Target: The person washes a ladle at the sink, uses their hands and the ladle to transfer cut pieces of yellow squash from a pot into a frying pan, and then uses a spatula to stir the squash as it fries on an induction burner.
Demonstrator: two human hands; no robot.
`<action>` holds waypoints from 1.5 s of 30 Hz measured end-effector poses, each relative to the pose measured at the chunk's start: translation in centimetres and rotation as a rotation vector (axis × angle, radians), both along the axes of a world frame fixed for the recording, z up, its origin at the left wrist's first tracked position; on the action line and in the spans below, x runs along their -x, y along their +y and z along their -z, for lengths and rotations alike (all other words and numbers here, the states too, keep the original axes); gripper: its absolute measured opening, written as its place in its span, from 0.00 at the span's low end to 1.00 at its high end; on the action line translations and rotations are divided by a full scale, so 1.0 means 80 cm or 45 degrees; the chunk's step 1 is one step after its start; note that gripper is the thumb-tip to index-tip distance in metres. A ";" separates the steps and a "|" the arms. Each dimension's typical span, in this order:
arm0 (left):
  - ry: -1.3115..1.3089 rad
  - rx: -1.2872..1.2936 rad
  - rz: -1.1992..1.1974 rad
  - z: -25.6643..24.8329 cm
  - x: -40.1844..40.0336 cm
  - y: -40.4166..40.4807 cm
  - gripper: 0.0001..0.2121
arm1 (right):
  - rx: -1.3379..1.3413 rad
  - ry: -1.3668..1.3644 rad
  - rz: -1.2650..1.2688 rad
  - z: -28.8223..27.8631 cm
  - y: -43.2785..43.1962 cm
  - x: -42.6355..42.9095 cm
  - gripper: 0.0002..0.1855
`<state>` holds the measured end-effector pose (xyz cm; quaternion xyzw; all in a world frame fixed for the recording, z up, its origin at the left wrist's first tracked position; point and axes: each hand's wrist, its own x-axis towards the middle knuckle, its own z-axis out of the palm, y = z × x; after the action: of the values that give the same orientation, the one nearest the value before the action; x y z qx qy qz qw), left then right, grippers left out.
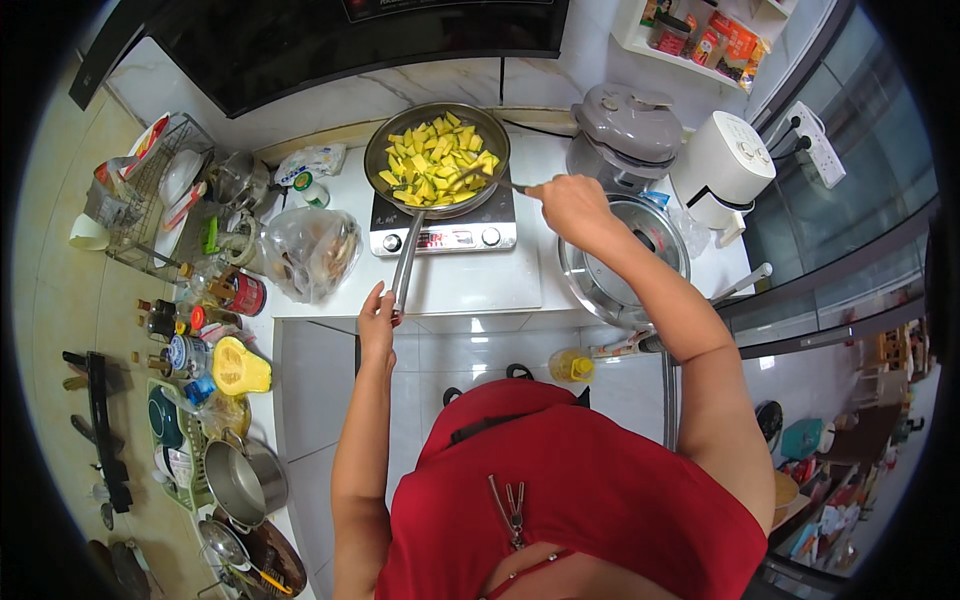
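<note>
A frying pan [375, 169] full of pumpkin pieces [431, 161], yellow with green edges, sits on an induction cooker [442, 238] whose display is lit. My left hand [377, 322] grips the end of the pan's metal handle [406, 262], which points towards me. From the right, my right hand [574, 210] is closed around the handle of a utensil, seemingly a spatula [504, 180]; its far end lies among the pieces in the pan.
Right of the cooker are a glass lid [611, 281], a pressure cooker [626, 135] and a white air fryer [724, 165]. To the left lie a plastic bag [311, 251], a green-lidded jar [311, 190], a cut pumpkin [241, 367] and a steel pot [244, 480]. An oil bottle [571, 366] stands on the floor.
</note>
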<state>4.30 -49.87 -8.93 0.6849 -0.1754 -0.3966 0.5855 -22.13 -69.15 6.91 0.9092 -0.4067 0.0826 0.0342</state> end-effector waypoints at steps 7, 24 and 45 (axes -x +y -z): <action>-0.011 0.056 -0.186 0.013 -0.013 0.018 0.04 | 0.025 -0.080 0.030 0.081 -0.021 -0.070 0.08; 0.091 -0.002 -0.122 0.011 0.007 0.049 0.09 | 0.123 -0.405 0.226 0.104 -0.042 -0.139 0.09; -0.388 0.040 0.140 -0.004 0.020 0.014 0.22 | 0.135 -0.139 0.110 0.079 -0.024 -0.063 0.19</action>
<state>2.67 -48.72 -8.62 0.7173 -0.3057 -0.3168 0.5401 -17.08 -71.04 0.60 0.8818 -0.4418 0.1520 0.0636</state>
